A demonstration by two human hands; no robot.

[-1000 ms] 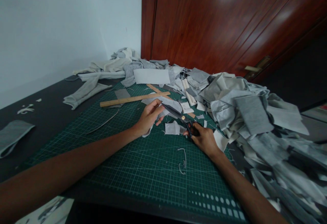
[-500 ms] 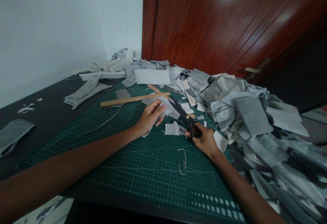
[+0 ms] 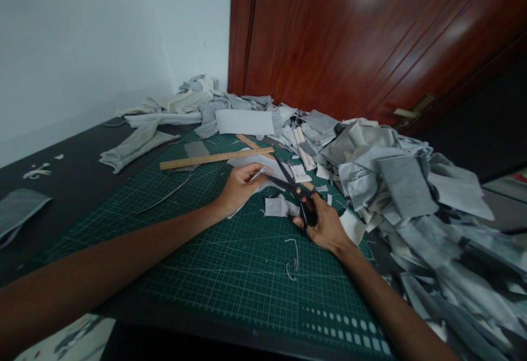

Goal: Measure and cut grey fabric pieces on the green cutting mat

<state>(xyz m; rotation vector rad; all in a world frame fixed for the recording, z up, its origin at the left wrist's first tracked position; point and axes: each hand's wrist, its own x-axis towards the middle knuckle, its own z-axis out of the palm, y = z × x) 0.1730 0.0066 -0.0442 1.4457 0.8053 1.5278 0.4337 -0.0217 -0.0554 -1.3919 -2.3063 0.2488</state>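
Since half a second ago, the blades of the scissors [image 3: 298, 190] have spread further apart and the left hand [image 3: 239, 186] has turned slightly, its fingertips now beside the lower blade's tip. Taking the scissors' pivot as the clock's centre, the left hand sits at nine o'clock, its fingers pinched on a pale cloth piece [image 3: 260, 181] toward the blades; whether the cloth lies between them, I cannot tell. Between four and five, the right hand [image 3: 326, 223] has its fingers wrapped around the handles.

Between seven and eight lies a small pale scrap [image 3: 276, 206] on the green cutting mat [image 3: 222, 278], with loose threads [image 3: 295, 257] at six. Toward ten, a wooden ruler [image 3: 214, 159] crosses another strip of wood [image 3: 246, 141]. At three, a heap of grey and cream fabric [image 3: 407, 182] covers that side of the dark tabletop [image 3: 78, 158]; near eleven rests a white rectangular strip [image 3: 244, 122].
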